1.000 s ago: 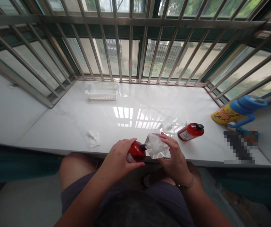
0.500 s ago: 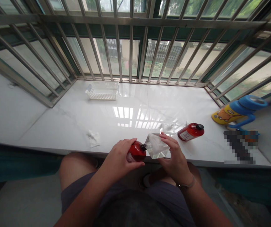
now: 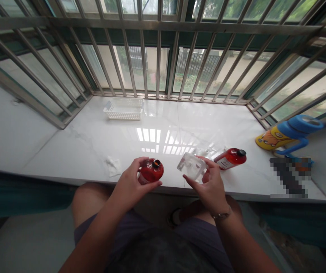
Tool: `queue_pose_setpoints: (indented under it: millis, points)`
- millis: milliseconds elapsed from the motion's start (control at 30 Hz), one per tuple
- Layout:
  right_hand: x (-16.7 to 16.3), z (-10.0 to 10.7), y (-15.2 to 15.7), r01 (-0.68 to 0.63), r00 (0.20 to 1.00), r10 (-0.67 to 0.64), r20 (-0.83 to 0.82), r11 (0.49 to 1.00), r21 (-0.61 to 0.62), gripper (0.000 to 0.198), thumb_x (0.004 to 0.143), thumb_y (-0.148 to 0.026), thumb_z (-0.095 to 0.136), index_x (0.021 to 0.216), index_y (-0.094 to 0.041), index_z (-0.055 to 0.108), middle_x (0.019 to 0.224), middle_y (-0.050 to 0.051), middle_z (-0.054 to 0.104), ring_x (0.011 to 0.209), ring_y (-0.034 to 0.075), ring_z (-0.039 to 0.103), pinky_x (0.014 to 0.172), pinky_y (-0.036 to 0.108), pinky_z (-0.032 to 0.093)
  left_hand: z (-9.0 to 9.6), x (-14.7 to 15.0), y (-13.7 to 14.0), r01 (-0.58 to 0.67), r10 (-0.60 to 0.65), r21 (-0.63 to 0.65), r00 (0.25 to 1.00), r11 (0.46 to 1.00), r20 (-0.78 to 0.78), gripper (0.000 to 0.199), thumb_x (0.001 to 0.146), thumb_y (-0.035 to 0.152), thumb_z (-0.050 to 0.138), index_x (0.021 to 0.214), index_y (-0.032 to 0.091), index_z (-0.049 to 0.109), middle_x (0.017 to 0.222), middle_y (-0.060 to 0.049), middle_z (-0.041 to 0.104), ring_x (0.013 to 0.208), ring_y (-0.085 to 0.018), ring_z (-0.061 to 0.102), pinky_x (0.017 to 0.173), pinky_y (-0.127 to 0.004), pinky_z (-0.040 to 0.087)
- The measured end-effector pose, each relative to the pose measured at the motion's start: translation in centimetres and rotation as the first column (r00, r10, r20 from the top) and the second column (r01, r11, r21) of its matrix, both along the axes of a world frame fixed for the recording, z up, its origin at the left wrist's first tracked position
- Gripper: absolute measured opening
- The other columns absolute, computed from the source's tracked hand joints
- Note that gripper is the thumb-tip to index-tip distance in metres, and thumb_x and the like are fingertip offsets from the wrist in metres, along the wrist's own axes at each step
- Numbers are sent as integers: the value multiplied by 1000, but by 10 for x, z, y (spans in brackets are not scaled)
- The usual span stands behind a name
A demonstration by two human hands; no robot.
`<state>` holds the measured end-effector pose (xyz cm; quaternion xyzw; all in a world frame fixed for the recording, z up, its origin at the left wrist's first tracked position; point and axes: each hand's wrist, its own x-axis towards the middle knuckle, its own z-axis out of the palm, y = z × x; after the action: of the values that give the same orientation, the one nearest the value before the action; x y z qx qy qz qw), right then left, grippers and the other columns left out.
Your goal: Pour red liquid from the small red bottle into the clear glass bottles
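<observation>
Metal bars [image 3: 163,25] cross the windows in front of me, with blurred greenery and a fence [image 3: 195,66] outside. Below them a glossy white surface [image 3: 80,148] runs wall to wall, throwing back the window light in bright stripes. I sit at its near edge, bare knees below.

My two hands are apart, each clamped on something. My left hand [image 3: 130,184] wraps a round red bottle [image 3: 151,174], fingers along its far side and thumb on the near side. Its dark neck points up, with a bit of orange showing in the mouth. It is at the near edge of the surface; I cannot tell whether its base touches.

My right hand [image 3: 212,185] grips a clear square container [image 3: 191,167], tilted, thumb in front and fingers behind. It and the red bottle are well apart. A bracelet [image 3: 222,215] circles that wrist.

Just beyond the container lies another clear piece [image 3: 204,152], partly hidden. Just right of it stands a second red bottle [image 3: 231,157], black-capped and pale-labelled. Farther right is a yellow and blue flask [image 3: 279,134], near a pixelated patch [image 3: 289,178]. To my left lies a crumpled white tissue [image 3: 113,167], and near the bars sits a white basket [image 3: 124,114].
</observation>
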<state>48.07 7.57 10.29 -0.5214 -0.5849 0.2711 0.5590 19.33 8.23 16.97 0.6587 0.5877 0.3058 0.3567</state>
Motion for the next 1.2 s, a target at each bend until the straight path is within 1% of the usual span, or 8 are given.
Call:
queue_pose_setpoints:
  millis: [100,200,300,367,533,700,967,1200]
  points:
    - [5,-1,5,-10,998,10,-60,1000,0,77,79,-33,95,143,-25,54,147,17,63,134,33,68,114,58,57,5,-11,4,-35,35,48,999,998,-9,72,78,53,92,138,29,58,129,-6,76,115,-29,75,101,-46,63]
    - [10,6,8,-24,998,25,-54,1000,16,77,78,-33,96,143,-25,54,148,17,63,135,34,67,115,58,57,10,-18,8,-26,29,92,999,995,-32,70,79,50,92,138,29,60,131,-6,75,117,-29,75,102,-45,63]
    - [14,17,8,-11,999,10,33,999,33,77,78,-34,96,143,-26,55,149,15,62,138,33,64,117,57,55,16,-18,10,49,-39,166,997,985,-68,68,79,47,92,137,29,62,138,-6,71,125,-29,71,110,-47,58]
    - [15,23,9,-11,995,5,96,998,65,77,78,-33,96,143,-27,56,147,14,63,139,32,62,118,56,54,21,-16,11,117,-103,187,991,975,-81,69,79,47,93,139,30,63,141,-7,68,130,-30,68,113,-48,56]
    - [14,32,12,-34,983,6,181,989,146,74,80,-29,92,144,-28,55,147,14,64,141,33,61,119,58,52,38,-3,14,223,-211,174,974,959,-85,75,79,46,94,145,31,61,143,-9,67,131,-31,66,113,-47,56]
    - [10,40,15,-52,977,11,211,980,190,74,81,-28,91,145,-29,54,148,14,63,141,34,61,114,57,57,49,6,24,283,-268,183,958,942,-103,76,76,45,96,143,29,64,139,-9,69,128,-31,67,111,-46,56]
    - [10,61,20,-88,943,3,332,966,242,73,84,-25,89,147,-30,52,150,14,61,141,34,60,111,57,59,54,13,33,320,-301,170,945,932,-128,73,76,49,95,140,29,66,136,-9,70,124,-32,69,107,-46,58]
    - [10,66,24,-144,933,42,357,954,263,75,83,-22,90,147,-31,52,149,14,61,142,36,60,110,60,60,53,20,33,316,-301,156,947,936,-110,77,74,48,97,141,27,65,137,-9,70,125,-31,69,108,-45,57]
